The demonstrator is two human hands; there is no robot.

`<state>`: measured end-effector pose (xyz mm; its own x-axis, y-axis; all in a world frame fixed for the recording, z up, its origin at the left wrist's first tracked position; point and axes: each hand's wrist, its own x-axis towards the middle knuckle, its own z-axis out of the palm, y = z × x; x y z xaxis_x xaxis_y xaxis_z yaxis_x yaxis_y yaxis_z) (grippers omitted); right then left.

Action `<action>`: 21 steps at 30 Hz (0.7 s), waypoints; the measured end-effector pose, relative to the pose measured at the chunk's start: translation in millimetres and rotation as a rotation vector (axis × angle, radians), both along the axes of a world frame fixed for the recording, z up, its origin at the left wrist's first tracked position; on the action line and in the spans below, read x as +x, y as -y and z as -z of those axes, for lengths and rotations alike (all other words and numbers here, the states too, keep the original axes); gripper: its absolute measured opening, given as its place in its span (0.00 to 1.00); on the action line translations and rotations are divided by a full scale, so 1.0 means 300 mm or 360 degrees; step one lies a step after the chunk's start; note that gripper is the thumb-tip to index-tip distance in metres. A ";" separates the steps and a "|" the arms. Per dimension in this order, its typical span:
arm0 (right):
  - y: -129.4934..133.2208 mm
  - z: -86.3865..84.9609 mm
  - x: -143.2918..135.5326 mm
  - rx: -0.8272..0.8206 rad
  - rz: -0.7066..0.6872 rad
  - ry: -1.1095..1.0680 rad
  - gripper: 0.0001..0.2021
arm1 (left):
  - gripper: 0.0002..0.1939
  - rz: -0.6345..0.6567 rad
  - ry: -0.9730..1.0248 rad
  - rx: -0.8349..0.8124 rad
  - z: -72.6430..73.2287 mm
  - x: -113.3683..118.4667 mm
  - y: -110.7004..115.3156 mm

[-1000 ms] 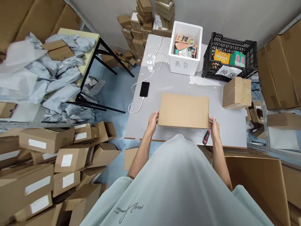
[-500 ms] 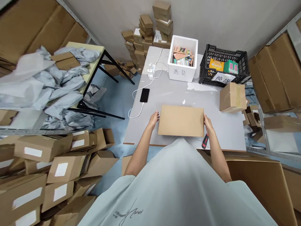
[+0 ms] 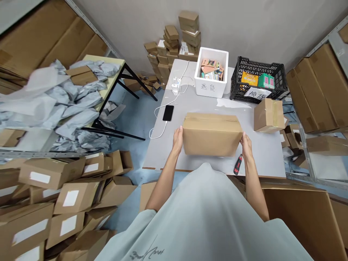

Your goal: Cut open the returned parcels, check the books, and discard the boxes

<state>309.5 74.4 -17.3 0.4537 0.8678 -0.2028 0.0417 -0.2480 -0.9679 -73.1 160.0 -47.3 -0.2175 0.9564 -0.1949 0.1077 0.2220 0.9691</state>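
A long brown cardboard box (image 3: 211, 139) is in front of me over the near part of the grey table (image 3: 157, 152), its long side facing me and its taped edge at the top. My left hand (image 3: 178, 139) presses against the box's left end. At the right end, my right hand (image 3: 246, 144) grips the edge with fingers and thumb. Both hands hold the box between them. A red and black utility knife (image 3: 237, 164) lies on the table just below my right hand.
A smaller carton (image 3: 268, 116) stands on the right, before a black crate (image 3: 258, 78). Beside that is a white foam box (image 3: 211, 72) of small packets. A phone (image 3: 168, 113) with its cable lies left. Cardboard boxes (image 3: 70, 197) pile up at lower left.
The box has tipped, so a long side with a top edge now faces me instead of one flat face. Both hands have closed in on its ends.
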 end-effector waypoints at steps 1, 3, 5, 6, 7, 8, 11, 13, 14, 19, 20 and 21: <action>0.018 -0.006 0.006 0.0028 0.0038 -0.0030 0.35 | 0.34 -0.0044 -0.0036 0.0045 -0.001 -0.003 0.009; 0.057 -0.004 0.013 0.0054 0.0111 -0.0087 0.32 | 0.30 -0.0086 -0.0065 0.0098 0.008 -0.011 0.031; 0.100 0.016 0.012 -0.0003 0.0124 -0.0079 0.31 | 0.27 -0.0076 -0.0038 0.0061 0.034 -0.021 0.061; 0.120 0.031 0.010 -0.0061 0.0117 -0.0076 0.31 | 0.26 -0.0068 -0.0023 0.0003 0.052 -0.026 0.078; 0.140 0.048 0.006 -0.0128 0.0106 -0.0078 0.32 | 0.25 -0.0062 -0.0013 -0.0070 0.070 -0.031 0.096; 0.159 0.066 0.002 -0.0196 0.0099 -0.0082 0.32 | 0.24 -0.0059 -0.0007 -0.0144 0.089 -0.035 0.116; 0.206 0.113 -0.012 -0.0330 0.0090 -0.0106 0.33 | 0.22 -0.0047 -0.0011 -0.0268 0.129 -0.045 0.172; 0.225 0.134 -0.018 -0.0349 0.0095 -0.0124 0.34 | 0.23 -0.0037 -0.0016 -0.0282 0.138 -0.049 0.194; 0.228 0.140 -0.020 -0.0348 0.0097 -0.0132 0.35 | 0.24 -0.0028 -0.0014 -0.0286 0.138 -0.051 0.198; 0.189 0.156 -0.018 -0.0305 0.0089 -0.0156 0.38 | 0.24 0.0004 0.0008 -0.0307 0.118 -0.049 0.147; 0.175 0.157 -0.019 -0.0292 0.0073 -0.0162 0.40 | 0.25 -0.0001 0.0004 -0.0314 0.113 -0.049 0.130; 0.161 0.160 -0.020 -0.0276 0.0049 -0.0168 0.41 | 0.26 -0.0002 -0.0004 -0.0319 0.108 -0.048 0.113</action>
